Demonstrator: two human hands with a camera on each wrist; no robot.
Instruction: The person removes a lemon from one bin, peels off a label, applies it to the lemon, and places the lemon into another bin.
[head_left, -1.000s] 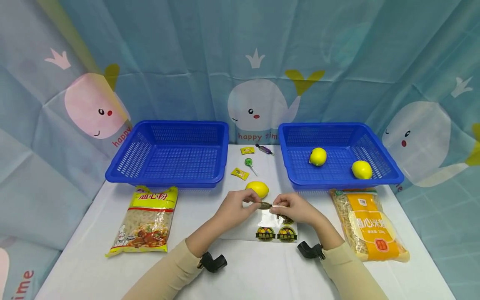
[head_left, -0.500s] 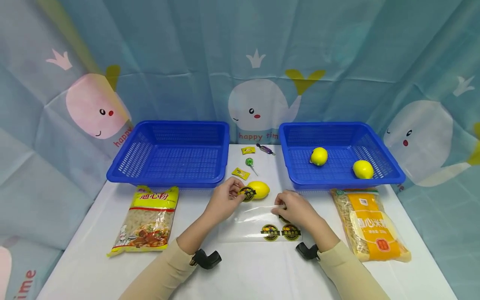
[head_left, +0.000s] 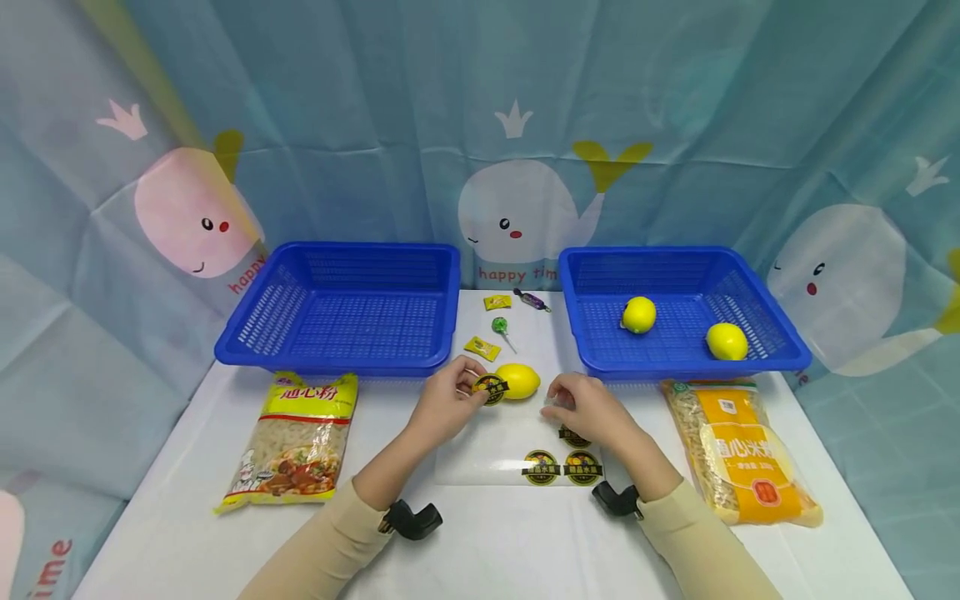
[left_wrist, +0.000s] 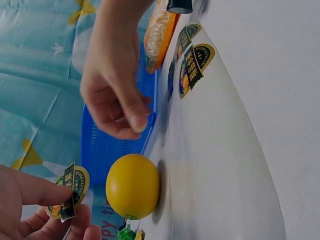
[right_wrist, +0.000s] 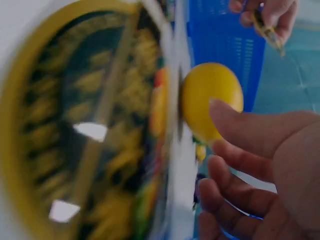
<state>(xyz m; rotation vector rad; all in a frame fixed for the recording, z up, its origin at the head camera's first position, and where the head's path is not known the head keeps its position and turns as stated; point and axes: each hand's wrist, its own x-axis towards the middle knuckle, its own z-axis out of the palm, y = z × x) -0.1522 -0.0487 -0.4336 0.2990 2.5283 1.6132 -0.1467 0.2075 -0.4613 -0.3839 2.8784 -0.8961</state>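
A yellow lemon lies on the white table between the two baskets. My left hand pinches a round black-and-yellow sticker just left of the lemon, close to its skin. My right hand hovers right of the lemon with relaxed, loosely curled fingers, holding nothing. Under it lies a clear sticker sheet carrying three more stickers.
An empty blue basket stands at the back left. A second blue basket at the back right holds two lemons. Pasta bags lie at the left and right. Candies and a lollipop lie behind the lemon.
My left hand peeled a sticker off the sheet and carried it up to the lemon. The right hand let go of the sheet and moved toward the lemon; the sheet now lies flat.
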